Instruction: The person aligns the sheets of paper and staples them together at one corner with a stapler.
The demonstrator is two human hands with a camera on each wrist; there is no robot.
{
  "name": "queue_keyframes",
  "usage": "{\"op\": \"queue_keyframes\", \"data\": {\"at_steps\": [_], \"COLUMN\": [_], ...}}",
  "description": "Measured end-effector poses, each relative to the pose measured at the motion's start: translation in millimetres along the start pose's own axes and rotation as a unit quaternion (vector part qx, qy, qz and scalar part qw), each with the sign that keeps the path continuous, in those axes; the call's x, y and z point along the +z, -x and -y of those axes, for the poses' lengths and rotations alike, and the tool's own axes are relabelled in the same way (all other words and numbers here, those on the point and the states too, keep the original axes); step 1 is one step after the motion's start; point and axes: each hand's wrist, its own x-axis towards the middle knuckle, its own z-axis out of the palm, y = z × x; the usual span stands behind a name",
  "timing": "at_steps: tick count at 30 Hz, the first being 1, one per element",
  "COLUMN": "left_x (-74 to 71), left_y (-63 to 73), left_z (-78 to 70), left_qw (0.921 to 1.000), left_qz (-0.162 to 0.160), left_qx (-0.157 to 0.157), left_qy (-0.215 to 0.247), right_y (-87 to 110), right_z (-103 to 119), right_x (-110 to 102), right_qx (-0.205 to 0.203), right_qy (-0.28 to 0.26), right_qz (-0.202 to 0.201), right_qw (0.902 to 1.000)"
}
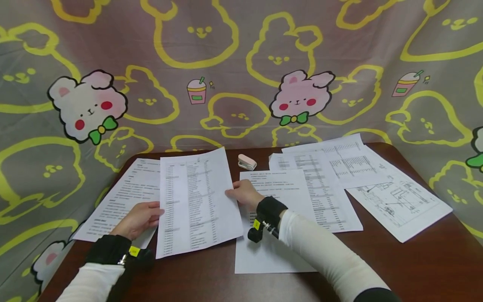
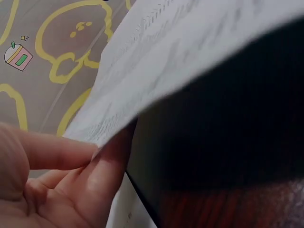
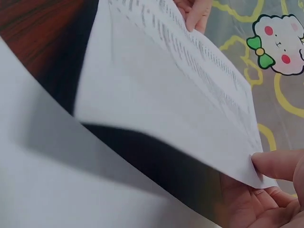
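Between my two hands a printed sheet of paper [image 1: 200,205] with columns of text is held up over the table, slightly tilted. My left hand [image 1: 138,220] pinches its left edge between thumb and fingers, which the left wrist view shows close up on the paper [image 2: 156,61]. My right hand [image 1: 245,193] pinches the right edge, thumb on the printed face in the right wrist view, fingers behind the paper [image 3: 166,99]. Under the left hand lies another text sheet [image 1: 124,191]. Below the right hand is a sheet with a few lines of text [image 1: 279,247].
A pale pink stapler [image 1: 247,162] sits near the back edge of the brown table [image 1: 196,277]. To the right, printed sheets [image 1: 332,209] overlap, with a line drawing sheet [image 1: 403,205] at the far right. A patterned curtain [image 1: 234,50] hangs behind the table.
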Motion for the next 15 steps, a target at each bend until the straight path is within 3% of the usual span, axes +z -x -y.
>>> {"op": "queue_keyframes", "data": {"at_steps": [15], "left_x": [3.4], "left_y": [-1.2], "left_z": [-4.9], "left_qw": [0.9999], "left_qz": [0.007], "left_qx": [-0.003], "left_qy": [0.012], "right_y": [5.3], "right_z": [2], "right_x": [-19], "right_qx": [-0.031], "right_qy": [0.005], "right_qz": [0.006], "right_qw": [0.9995]}}
